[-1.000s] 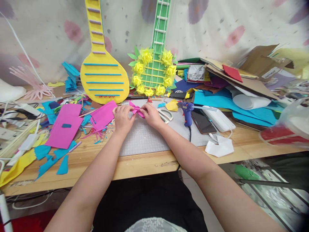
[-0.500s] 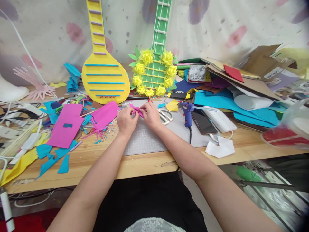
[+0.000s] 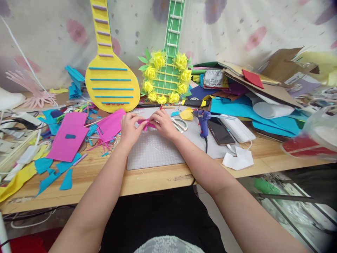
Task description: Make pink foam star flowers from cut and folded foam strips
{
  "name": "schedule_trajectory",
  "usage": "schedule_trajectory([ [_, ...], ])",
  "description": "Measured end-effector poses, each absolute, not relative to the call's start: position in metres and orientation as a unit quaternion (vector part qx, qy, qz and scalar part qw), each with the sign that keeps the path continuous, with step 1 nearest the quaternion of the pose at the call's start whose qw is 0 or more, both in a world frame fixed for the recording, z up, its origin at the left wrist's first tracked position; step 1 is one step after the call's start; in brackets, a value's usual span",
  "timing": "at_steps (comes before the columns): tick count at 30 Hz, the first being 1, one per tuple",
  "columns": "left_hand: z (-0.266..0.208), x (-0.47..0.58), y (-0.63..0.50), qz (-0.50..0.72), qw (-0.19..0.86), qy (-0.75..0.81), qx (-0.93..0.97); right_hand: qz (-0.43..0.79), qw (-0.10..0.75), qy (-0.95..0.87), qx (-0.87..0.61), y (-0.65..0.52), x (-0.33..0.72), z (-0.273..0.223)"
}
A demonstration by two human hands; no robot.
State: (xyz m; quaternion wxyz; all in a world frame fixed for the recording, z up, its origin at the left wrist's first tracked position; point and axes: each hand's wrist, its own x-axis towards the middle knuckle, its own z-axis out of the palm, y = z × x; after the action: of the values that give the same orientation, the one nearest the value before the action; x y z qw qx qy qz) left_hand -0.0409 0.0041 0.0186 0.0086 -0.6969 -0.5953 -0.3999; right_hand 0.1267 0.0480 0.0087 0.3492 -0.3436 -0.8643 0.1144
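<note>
A small folded piece of magenta paper [image 3: 147, 124] is pinched between my two hands above the grey cutting mat [image 3: 155, 151]. My left hand [image 3: 131, 127] grips its left side with thumb and fingertips. From the other side, my right hand [image 3: 163, 123] pinches it too, and the fingers cover part of it. White-handled scissors [image 3: 180, 123] lie just right of my right hand, partly hidden by it. A blue glue gun [image 3: 203, 123] rests farther right. Magenta sheets [image 3: 112, 124] lie left of my left hand.
At the back stand a yellow guitar-shaped craft [image 3: 113, 84] and a green one [image 3: 168, 79] ringed with yellow paper flowers. Paper scraps [image 3: 65, 179] litter the left. A phone [image 3: 220, 131], power bank [image 3: 237, 128] and stacked sheets [image 3: 273, 117] lie right.
My left hand has shifted slightly left and its grip on the magenta paper has changed. My right hand stays nearly in place. The camera view has shifted a little.
</note>
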Motion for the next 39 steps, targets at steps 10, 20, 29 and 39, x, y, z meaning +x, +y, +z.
schedule_trajectory([
  [10, 0.006, -0.042, 0.013, -0.392, -0.071, -0.61, -0.685, 0.088, 0.417, -0.823, -0.374, 0.043, 0.124, 0.01],
  [20, -0.005, -0.038, 0.021, -0.494, -0.128, -0.614, -0.602, 0.111, 0.468, -0.757, -0.443, 0.037, 0.116, 0.007],
  [29, 0.002, -0.038, 0.018, -0.51, -0.201, -0.592, -0.59, 0.154, 0.457, -0.768, -0.421, 0.044, 0.116, 0.002],
  [39, 0.005, -0.041, 0.017, -0.464, -0.175, -0.614, -0.614, 0.16, 0.462, -0.762, -0.426, 0.044, 0.118, 0.004],
])
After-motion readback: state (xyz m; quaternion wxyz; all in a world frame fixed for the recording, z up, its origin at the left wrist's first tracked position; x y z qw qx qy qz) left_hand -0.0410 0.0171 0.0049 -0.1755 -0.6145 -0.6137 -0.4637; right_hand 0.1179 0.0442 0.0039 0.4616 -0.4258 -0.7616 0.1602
